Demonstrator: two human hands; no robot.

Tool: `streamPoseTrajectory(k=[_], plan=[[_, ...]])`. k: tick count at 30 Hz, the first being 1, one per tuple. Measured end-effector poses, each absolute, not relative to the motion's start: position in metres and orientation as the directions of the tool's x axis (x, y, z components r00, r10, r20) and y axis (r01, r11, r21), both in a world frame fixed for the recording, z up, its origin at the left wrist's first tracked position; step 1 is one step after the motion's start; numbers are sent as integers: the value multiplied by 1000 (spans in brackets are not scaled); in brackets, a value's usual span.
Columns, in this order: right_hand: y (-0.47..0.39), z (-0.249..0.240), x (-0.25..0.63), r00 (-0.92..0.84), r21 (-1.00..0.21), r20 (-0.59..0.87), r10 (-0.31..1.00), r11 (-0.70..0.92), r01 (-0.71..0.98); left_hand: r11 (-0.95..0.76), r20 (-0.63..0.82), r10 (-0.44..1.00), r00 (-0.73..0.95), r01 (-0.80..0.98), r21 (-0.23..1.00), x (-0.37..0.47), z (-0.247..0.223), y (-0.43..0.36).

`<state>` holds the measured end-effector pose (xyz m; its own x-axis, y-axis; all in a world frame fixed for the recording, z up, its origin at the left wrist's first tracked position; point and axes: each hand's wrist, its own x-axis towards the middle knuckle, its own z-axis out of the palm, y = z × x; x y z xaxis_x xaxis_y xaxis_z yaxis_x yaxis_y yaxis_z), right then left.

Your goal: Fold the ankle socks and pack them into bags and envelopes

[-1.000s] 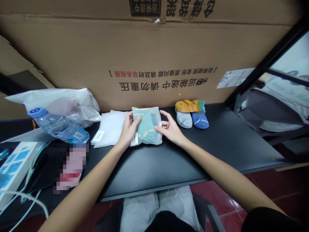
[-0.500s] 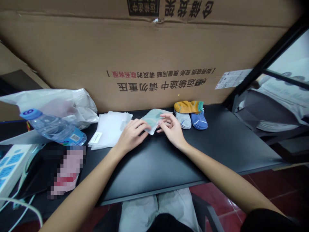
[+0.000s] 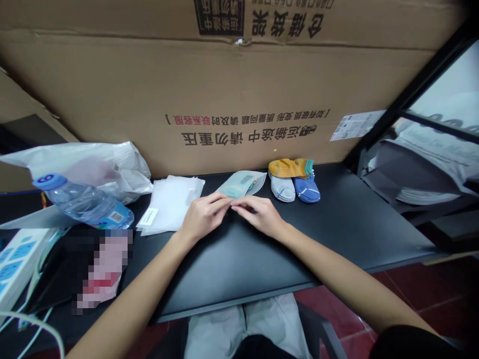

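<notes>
A frosted plastic bag (image 3: 245, 180) with something pale green inside lies tilted over the black table, its near edge between my two hands. My left hand (image 3: 207, 214) pinches that edge from the left, fingers closed. Close beside it, my right hand (image 3: 260, 213) pinches the same edge, its fingertips nearly meeting the left ones. Right of the bag sit folded socks: a mustard pair (image 3: 290, 168) on top, a light grey pair (image 3: 283, 189) and a blue pair (image 3: 307, 189) below. Left of my left hand lies a stack of flat frosted bags (image 3: 168, 199).
A large cardboard box (image 3: 224, 80) stands along the table's back. At the left are a water bottle (image 3: 90, 204), a white plastic bag (image 3: 127, 167), a power strip (image 3: 18, 257) and cables. A black metal frame (image 3: 411, 85) rises at the right.
My right hand has come down and left from over the bag to its near edge, its fingers closing there. My left hand has shifted slightly along the edge.
</notes>
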<state>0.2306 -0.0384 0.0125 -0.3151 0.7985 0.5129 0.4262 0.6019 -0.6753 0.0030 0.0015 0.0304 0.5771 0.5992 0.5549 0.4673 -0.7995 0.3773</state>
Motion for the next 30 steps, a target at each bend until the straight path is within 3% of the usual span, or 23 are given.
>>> streamPoseTrajectory(k=[5,11,14,18,21,24,28,30], plan=[[-38,17,234,-364,-531,578,730,675,512,-786,578,612,539,495,371,4,33,-3],[-21,15,248,-287,-373,668,687,642,670,-856,734,437,520,490,162,-4,38,6],[-7,17,268,-220,-360,703,677,604,711,-840,811,414,414,516,166,-17,43,18],[2,25,290,-137,-392,628,766,464,795,-786,836,452,311,582,209,-34,47,34],[2,28,295,-100,-433,562,821,395,810,-746,796,525,302,613,260,-42,44,41],[2,22,293,-66,-494,523,850,365,789,-681,660,662,356,655,329,-47,36,46],[1,9,284,-195,-579,466,863,464,670,-594,440,780,444,747,300,-47,23,49],[-2,8,277,-274,-560,480,833,531,636,-578,392,795,462,774,260,-45,22,48]])
